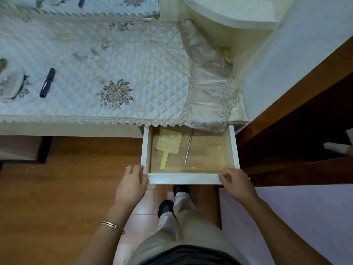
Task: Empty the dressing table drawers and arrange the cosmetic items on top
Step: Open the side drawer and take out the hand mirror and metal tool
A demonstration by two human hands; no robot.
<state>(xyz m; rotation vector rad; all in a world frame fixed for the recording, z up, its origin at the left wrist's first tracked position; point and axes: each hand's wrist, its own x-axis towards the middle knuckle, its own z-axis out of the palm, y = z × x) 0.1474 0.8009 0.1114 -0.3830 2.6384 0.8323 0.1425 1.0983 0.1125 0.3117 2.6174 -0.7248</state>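
The left hand (pixel 131 180) and right hand (pixel 236 181) are gripping the open drawer (pixel 186 181) by its near corners. A yellow mirror (pixel 169 145) and thin stick (pixel 188 148) are lying inside, awaiting removal (one dark tube (pixel 47 82) is already sitting on the desk (pixel 66 129), far left).

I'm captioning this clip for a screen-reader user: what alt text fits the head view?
A person's left hand and right hand grip the front corners of an open drawer holding a yellow hand mirror and a thin metal stick. Above, a dark tube lies on the quilted cloth of the dressing table.
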